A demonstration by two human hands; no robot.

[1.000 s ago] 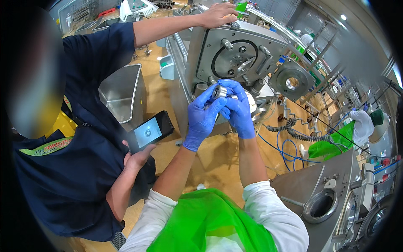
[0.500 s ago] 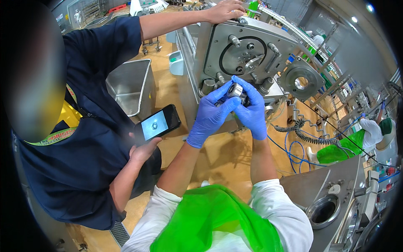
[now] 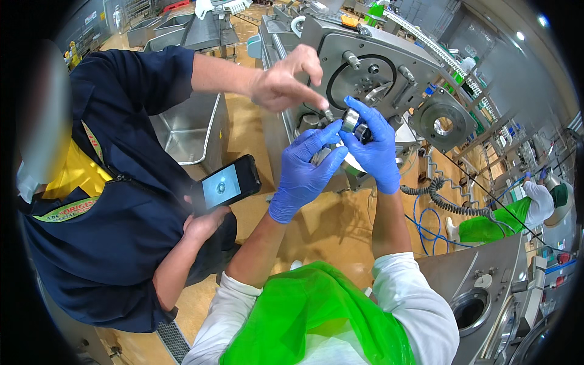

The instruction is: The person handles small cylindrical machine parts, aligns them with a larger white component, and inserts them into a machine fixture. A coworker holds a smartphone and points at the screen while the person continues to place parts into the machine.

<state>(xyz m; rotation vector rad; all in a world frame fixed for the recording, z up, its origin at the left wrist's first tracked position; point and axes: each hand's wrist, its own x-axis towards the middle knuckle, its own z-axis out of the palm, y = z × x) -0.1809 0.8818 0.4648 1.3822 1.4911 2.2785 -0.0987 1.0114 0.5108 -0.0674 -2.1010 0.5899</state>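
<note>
Both my hands wear blue gloves and meet in front of a steel machine. My right hand (image 3: 378,149) is closed around a round metal part (image 3: 350,120), shiny and ring-shaped at its top, with a darker round section beside it. Against the same part, the fingers of my left hand (image 3: 306,167) are pinched together; its lower portion is hidden by my gloves. A co-worker's bare hand (image 3: 292,82), blurred, points a finger close to the part. With the other hand, that person holds a phone (image 3: 228,184) whose screen shows a small round metal object.
Ahead stands the machine's steel face plate (image 3: 340,61) with protruding studs. A flange plate (image 3: 443,120) hangs open to its right. Coiled hose (image 3: 447,204) and blue tubing lie at right. A steel tub (image 3: 191,131) is behind the co-worker. Another person (image 3: 511,210) works far right.
The co-worker's upper hand has left the machine's top and come down toward the metal part. My hands have shifted slightly right and turned the part. The view has moved a little.
</note>
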